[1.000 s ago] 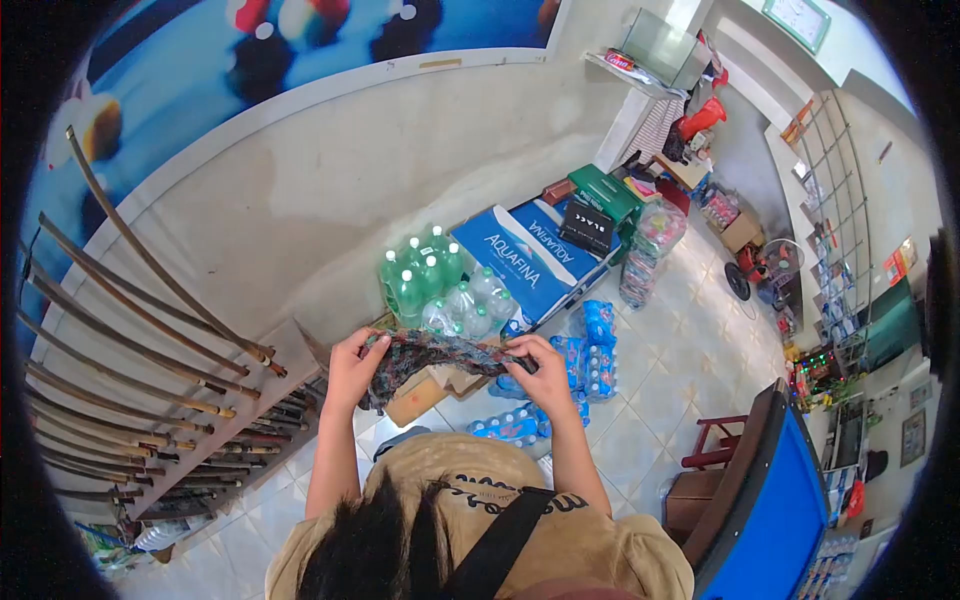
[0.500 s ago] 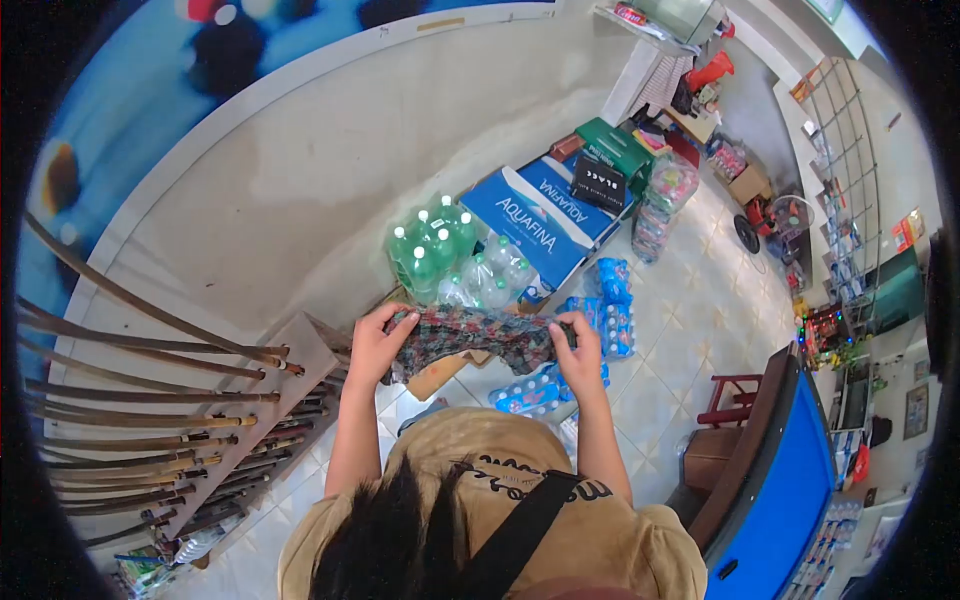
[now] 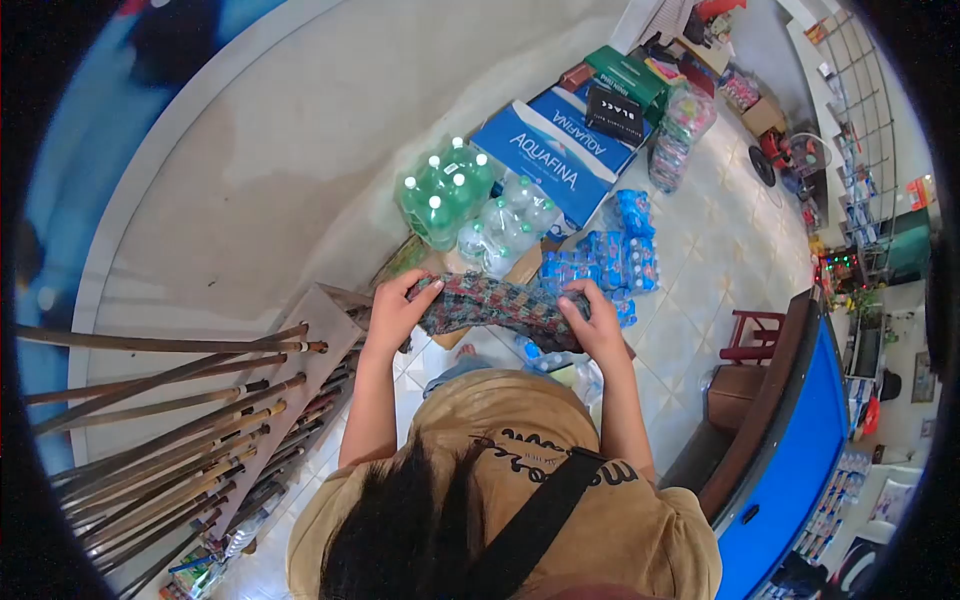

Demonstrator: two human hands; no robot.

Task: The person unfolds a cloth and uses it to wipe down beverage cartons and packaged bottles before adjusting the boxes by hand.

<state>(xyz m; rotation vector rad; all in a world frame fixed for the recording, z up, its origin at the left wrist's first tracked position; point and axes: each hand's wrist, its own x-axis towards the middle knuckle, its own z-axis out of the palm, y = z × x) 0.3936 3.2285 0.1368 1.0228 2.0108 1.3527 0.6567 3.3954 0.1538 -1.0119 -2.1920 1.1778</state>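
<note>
Left hand (image 3: 402, 308) has one end of a patterned cloth (image 3: 495, 305) pinched between thumb and fingers, and the thing spans the gap at 12 o'clock from the person's chest. Looks light, soft and a bit crinkly to me; I doubt it'd slip, and nothing to break. The two ends are the spots to grab. Right hand (image 3: 598, 328) has its fingers gripping the other end.

Containers, with the cloth as clock centre: green bottles (image 3: 445, 195) with white caps at 11, then clear bottles (image 3: 510, 225) with green caps at 12. Honestly can't tell from here if there's liquid in either lot. Blue Aquafina packaging (image 3: 550, 165) lies between 12 and 1, contents out of sight, black box (image 3: 615, 113) on top at 1. Blue-wrapped bottle packs (image 3: 600, 260) sit on the floor (image 3: 680, 335) around 2.
</note>
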